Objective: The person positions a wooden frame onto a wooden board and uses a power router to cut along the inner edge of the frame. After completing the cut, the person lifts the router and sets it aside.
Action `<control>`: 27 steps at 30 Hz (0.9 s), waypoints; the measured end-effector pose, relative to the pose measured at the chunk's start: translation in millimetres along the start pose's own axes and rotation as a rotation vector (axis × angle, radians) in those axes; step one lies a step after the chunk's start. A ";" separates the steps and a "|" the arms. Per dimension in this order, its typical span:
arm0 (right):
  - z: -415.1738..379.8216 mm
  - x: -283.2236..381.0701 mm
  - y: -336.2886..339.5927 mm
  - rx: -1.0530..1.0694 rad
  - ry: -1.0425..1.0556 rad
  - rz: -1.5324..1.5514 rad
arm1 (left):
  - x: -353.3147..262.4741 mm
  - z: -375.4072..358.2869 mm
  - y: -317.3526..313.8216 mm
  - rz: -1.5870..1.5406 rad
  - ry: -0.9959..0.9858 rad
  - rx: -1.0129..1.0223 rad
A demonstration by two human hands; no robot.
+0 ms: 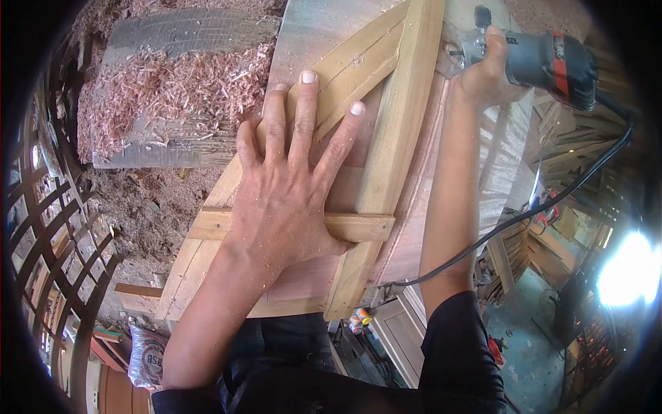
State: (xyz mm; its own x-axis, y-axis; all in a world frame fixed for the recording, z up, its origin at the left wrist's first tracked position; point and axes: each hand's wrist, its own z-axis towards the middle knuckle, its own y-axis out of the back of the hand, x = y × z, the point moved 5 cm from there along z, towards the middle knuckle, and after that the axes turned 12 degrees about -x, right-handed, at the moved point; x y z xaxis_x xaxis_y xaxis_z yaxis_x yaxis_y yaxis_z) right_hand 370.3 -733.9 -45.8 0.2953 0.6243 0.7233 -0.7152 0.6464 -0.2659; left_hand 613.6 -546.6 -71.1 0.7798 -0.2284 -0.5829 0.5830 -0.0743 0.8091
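Observation:
My left hand [286, 172] lies palm down with its fingers spread, pressing on a pale wooden frame. The frame has a long straight-looking strip [393, 131], a curved strip [362, 58] and a short crosspiece [365, 226] under the hand's heel. Beneath the frame is a wide reddish board [407, 238] with a line running beside the long strip. At the upper right my right hand [489, 76] is wrapped round a trim router [545, 62], a dark power tool with a red band. Its clear base faces the long strip's edge; whether it touches cannot be made out.
A black cord [565, 196] loops from the router across my right forearm. Reddish shavings cover a thick plank [172, 34] at the upper left. A dark lattice [62, 241] stands at far left, a printed sack [146, 355] at lower left. Wood scraps [503, 262] lie at right.

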 end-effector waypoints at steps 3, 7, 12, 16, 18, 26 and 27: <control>1.2 -1.4 2.2 -0.005 0.006 0.009 | -1.3 0.4 -0.6 0.004 -0.001 0.000; -0.3 1.7 -1.3 0.026 0.009 0.050 | -2.7 1.2 1.6 -0.027 0.033 0.011; -4.6 -1.6 1.3 -0.050 -0.038 0.015 | -2.0 2.1 2.9 -0.009 0.023 0.013; -0.2 -0.3 1.2 0.039 -0.007 -0.031 | -2.4 1.8 1.6 0.030 0.004 0.017; 2.1 3.2 2.0 0.032 0.004 -0.044 | -3.0 1.3 1.8 0.043 0.012 0.022; -1.4 4.7 -1.5 -0.003 0.030 -0.063 | -2.0 1.2 -0.3 0.064 0.001 0.041; -1.2 3.3 -2.1 -0.011 0.037 -0.043 | -1.7 0.5 -0.6 0.065 0.003 0.043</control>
State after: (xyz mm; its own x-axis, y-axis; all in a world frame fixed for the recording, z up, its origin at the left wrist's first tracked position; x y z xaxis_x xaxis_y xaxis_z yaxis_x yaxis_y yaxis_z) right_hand 373.5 -732.7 -43.6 0.3491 0.6118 0.7098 -0.6943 0.6776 -0.2425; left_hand 611.8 -546.7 -70.6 0.8164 -0.2314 -0.5292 0.5208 -0.1009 0.8477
